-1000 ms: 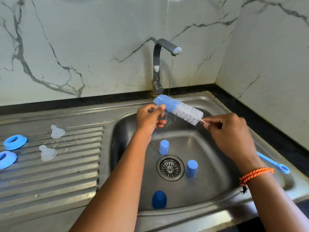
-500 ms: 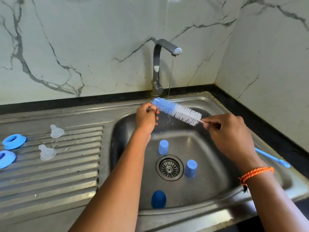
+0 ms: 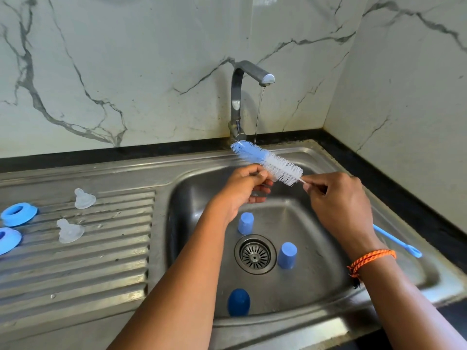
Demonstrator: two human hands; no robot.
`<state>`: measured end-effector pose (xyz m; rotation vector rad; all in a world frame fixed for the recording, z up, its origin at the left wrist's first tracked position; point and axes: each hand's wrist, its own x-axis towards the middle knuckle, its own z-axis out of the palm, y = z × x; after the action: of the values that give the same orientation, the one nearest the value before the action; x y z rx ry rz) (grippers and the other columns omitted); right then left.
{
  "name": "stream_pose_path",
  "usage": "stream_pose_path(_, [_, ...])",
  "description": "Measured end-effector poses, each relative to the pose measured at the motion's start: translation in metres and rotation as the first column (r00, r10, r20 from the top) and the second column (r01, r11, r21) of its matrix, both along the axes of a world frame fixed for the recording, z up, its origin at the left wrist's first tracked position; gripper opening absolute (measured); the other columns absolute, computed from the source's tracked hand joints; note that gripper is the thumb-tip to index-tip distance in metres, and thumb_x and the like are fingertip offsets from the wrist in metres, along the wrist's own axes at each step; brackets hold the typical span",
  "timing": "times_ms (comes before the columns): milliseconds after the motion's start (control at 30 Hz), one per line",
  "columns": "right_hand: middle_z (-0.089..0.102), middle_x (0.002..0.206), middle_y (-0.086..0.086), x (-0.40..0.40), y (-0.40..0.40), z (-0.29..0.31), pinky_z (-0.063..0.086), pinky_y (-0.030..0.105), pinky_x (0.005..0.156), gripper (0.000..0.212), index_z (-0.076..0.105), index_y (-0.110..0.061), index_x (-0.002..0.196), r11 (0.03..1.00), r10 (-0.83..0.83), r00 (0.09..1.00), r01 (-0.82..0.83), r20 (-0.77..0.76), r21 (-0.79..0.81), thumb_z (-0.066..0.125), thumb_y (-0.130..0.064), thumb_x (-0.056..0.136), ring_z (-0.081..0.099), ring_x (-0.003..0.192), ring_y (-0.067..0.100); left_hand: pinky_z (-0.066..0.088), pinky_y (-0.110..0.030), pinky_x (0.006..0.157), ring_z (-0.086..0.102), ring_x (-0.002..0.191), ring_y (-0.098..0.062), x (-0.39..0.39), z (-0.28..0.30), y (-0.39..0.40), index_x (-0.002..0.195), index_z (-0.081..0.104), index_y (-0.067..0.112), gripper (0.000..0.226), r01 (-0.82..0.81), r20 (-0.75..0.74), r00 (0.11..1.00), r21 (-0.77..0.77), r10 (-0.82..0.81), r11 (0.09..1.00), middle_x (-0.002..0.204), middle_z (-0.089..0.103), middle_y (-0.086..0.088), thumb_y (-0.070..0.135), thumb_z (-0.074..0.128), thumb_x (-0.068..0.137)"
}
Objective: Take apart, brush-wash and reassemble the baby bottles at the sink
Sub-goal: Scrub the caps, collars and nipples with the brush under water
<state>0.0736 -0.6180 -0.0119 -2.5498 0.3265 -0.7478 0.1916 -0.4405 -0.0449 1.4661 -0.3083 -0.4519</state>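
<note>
Under the thin water stream I hold a bottle brush (image 3: 267, 161) with blue and white bristles, slanting over the sink basin (image 3: 316, 279). My right hand (image 3: 338, 205) grips its wire stem just below the bristles; the blue handle sticks out behind that wrist. My left hand (image 3: 242, 188) has thumb and curled fingers pinching the white bristles from below. Three blue caps stand in the basin: one (image 3: 245, 223) behind the drain, one (image 3: 287, 251) to its right, a darker one (image 3: 238, 302) at the front.
Two clear teats (image 3: 84, 199) (image 3: 69, 231) and two blue screw rings (image 3: 19, 213) (image 3: 7, 239) lie on the ribbed drainboard at the left. The tap (image 3: 249, 72) runs at the back. Marble walls close in behind and to the right.
My left hand has slid from the blue tip of the brush down to the white bristles. The brush has lifted a little under the stream. My right hand has kept its grip.
</note>
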Motion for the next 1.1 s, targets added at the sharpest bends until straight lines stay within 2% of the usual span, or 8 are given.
stream_pose_path(133, [0.078,0.091,0.0,0.001,-0.002,0.003,0.05,0.036,0.063,0.022,0.082,-0.032,0.107,0.999,-0.002,1.0,0.001,0.007,0.04,0.067,-0.019,0.098,0.064,0.076,0.033,0.062,-0.036,0.068,0.049,0.053,-0.015,0.003,0.003,0.009,0.101,0.079,0.016,0.02,0.117,0.013,0.993,0.061,-0.118,0.991,0.066,0.056,-0.001,0.022,0.06,0.106])
stream_pose_path(233, [0.078,0.091,-0.001,-0.003,-0.009,0.007,0.052,0.036,0.065,0.016,0.083,-0.03,0.104,0.996,-0.004,1.0,0.001,0.027,0.087,0.069,-0.024,0.098,0.067,0.079,0.031,0.062,-0.05,0.077,0.049,0.05,-0.018,0.008,0.003,0.012,0.102,0.076,0.005,0.024,-0.106,-0.014,0.994,0.076,0.108,0.991,0.067,0.058,-0.005,0.012,0.054,0.108])
stream_pose_path(333, [0.073,0.083,-0.004,-0.007,-0.024,0.009,0.043,0.03,0.062,0.011,0.083,-0.031,0.099,0.992,-0.009,0.999,0.014,-0.041,0.124,0.072,-0.029,0.096,0.063,0.076,0.024,0.063,-0.049,0.078,0.051,0.053,-0.017,0.016,0.001,0.021,0.108,0.073,0.0,0.025,-0.292,-0.031,0.955,0.052,0.294,0.955,0.075,0.061,-0.007,0.011,0.05,0.108])
stream_pose_path(500, [0.063,0.065,-0.023,-0.009,-0.028,0.009,0.037,0.018,0.057,0.009,0.086,-0.028,0.093,0.987,0.078,0.989,-0.059,-0.129,0.147,0.077,-0.024,0.092,0.055,0.062,0.002,0.062,-0.038,0.069,0.052,0.055,-0.013,0.019,0.0,0.028,0.1,0.077,0.012,0.027,-0.29,-0.025,0.957,0.009,0.29,0.957,0.071,0.065,0.001,0.013,0.052,0.109])
stream_pose_path(567, [0.066,0.07,-0.024,-0.008,-0.021,0.008,0.042,0.021,0.061,0.01,0.086,-0.028,0.095,0.988,0.092,0.986,-0.074,-0.136,0.137,0.077,-0.023,0.092,0.059,0.07,0.004,0.061,-0.038,0.069,0.053,0.054,-0.014,0.017,-0.002,0.022,0.097,0.077,0.014,0.026,-0.219,-0.015,0.976,0.019,0.219,0.976,0.067,0.063,0.001,0.013,0.054,0.108])
stream_pose_path(700, [0.08,0.096,-0.007,-0.005,-0.01,0.004,0.058,0.039,0.077,0.013,0.084,-0.03,0.099,0.994,0.055,0.991,-0.044,-0.122,0.096,0.075,-0.024,0.093,0.072,0.092,0.024,0.061,-0.04,0.072,0.053,0.05,-0.015,0.016,-0.004,0.02,0.092,0.077,0.016,0.024,-0.071,-0.029,0.997,0.031,0.072,0.997,0.065,0.059,0.0,0.015,0.058,0.107])
stream_pose_path(933, [0.078,0.099,0.003,-0.004,0.002,-0.001,0.056,0.041,0.077,0.016,0.082,-0.033,0.106,1.0,0.002,0.993,0.001,-0.119,0.024,0.07,-0.029,0.096,0.068,0.095,0.035,0.06,-0.035,0.069,0.054,0.051,-0.014,0.012,-0.003,0.023,0.106,0.08,0.013,0.018,0.104,-0.057,0.993,0.077,-0.1,0.992,0.067,0.059,0.001,0.019,0.063,0.104])
stream_pose_path(1100, [0.077,0.099,0.004,-0.003,0.0,0.003,0.058,0.045,0.079,0.015,0.082,-0.03,0.106,0.997,0.009,0.994,-0.001,-0.109,0.071,0.069,-0.027,0.099,0.067,0.092,0.035,0.064,-0.038,0.072,0.062,0.062,-0.018,0.013,0.0,0.023,0.1,0.084,0.017,0.015,-0.031,-0.047,0.998,0.024,0.032,0.999,0.084,0.066,-0.005,0.02,0.069,0.1])
